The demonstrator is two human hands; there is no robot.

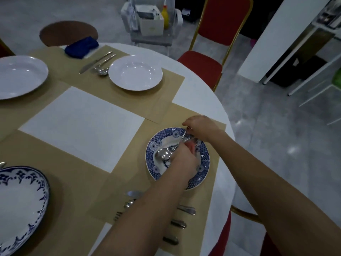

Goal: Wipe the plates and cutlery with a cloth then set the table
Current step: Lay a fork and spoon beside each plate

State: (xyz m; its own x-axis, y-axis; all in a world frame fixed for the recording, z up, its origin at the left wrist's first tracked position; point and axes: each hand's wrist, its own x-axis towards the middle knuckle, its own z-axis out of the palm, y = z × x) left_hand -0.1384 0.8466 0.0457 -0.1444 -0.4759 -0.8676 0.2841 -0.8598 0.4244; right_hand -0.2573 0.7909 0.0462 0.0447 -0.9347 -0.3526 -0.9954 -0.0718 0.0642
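Leftmost, we are seeing a white oval plate [18, 76] and a blue-edged plate [20, 206] sitting on mats [60, 163], apparently placed. The blue cloth [81, 46] is lying at the far edge, in neither hand. A white round plate [135, 72] is sitting beside laid cutlery [101, 71]. Over the blue patterned plate [203, 163], our left hand [184, 157] is gripping a spoon [163, 154] while our right hand [200, 126] is pinching its handle end; we are judging this setting unfinished.
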